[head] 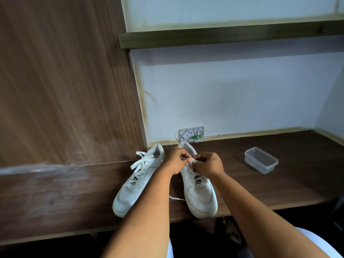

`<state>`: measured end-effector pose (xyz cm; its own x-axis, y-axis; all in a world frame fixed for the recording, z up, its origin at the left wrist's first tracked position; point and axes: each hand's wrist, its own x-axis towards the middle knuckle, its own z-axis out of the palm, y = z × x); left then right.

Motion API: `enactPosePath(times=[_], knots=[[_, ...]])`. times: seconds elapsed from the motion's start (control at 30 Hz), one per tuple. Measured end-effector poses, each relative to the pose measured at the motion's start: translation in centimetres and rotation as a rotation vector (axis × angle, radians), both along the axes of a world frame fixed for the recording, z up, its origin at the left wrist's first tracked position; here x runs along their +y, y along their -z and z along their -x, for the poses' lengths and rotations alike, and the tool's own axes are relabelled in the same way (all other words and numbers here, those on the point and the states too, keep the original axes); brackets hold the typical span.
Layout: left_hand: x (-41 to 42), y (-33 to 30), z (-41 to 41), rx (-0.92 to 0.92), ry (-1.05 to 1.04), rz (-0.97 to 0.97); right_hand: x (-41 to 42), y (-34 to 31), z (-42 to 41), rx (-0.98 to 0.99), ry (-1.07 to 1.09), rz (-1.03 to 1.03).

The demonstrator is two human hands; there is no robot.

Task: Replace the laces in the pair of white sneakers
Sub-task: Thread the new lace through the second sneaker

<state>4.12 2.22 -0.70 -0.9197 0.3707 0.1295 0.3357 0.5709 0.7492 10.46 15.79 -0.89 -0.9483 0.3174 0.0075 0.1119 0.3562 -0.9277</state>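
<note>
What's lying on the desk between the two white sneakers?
In the head view, a loose lace end lies between the left sneaker and right sneaker.

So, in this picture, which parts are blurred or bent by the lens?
Head view: the wooden panel at left is smeared by motion blur; the shelf and desk edges bow from wide-angle distortion; both sneakers and both hands stay fairly sharp; light is dim, bluish.
</note>
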Motion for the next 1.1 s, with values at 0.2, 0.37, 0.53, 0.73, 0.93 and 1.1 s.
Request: enactPosePath(times=[0.2, 0.37, 0.53, 0.73, 0.93, 1.1], knots=[[0.0, 0.2, 0.3, -0.031, -0.019, -0.008, -0.1, 0.6, -0.2, 0.267, -0.026, -0.625], [-0.3, 0.0, 0.2, -0.086, -0.013, -0.057, -0.9, 0.7, -0.6, 0.346, 0.056, -1.041], [-0.3, -0.1, 0.0, -0.111, -0.019, -0.081, -1.2, 1.0, -0.8, 0.354, 0.12, -1.175], [-0.1, -0.1, 0.0, -0.163, -0.043, -0.166, -1.5, 1.1, -0.8, 0.341, 0.132, -1.114], [-0.3, -0.1, -0.5, -0.168, -0.047, -0.196, -1.3, 1.1, -1.3, 0.367, 0.187, -1.08], [-0.2, -0.4, -0.5, -0.142, -0.052, -0.145, -3.1, 0.8, -3.7, 0.551, 0.009, -1.207]])
